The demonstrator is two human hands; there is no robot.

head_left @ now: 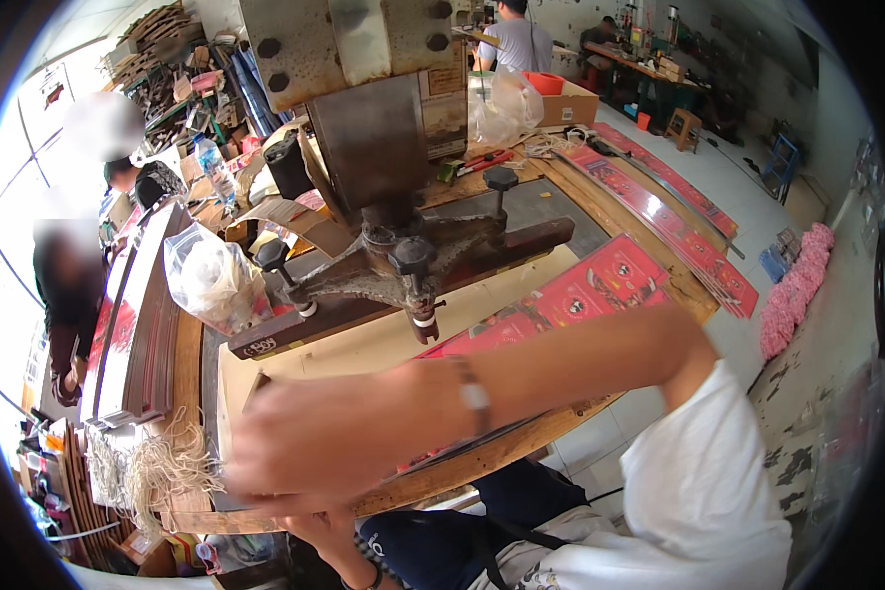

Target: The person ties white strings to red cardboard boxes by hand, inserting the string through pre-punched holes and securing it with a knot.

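My right hand (310, 438), blurred by motion, reaches across to the left end of the wooden worktable (551, 423). Its fingers are smeared, so whether they hold anything does not show. Just below it, at the table's near edge, is my left hand (329, 539), its fingers mostly covered by the right. Beyond the right hand lies a tan board (349, 359) under the dark metal bar (403, 293) of a press (383, 236). Red printed sheets (580, 285) lie beside it, partly behind my right forearm. A bundle of off-white cords (172, 467) sits left of my right hand.
A stack of long boards (143, 324) and a clear plastic bag (211, 275) stand at the left. More red printed strips (659, 221) overhang the right edge. A pink bundle (796, 290) rests on the floor. Another person (67, 305) stands at the far left.
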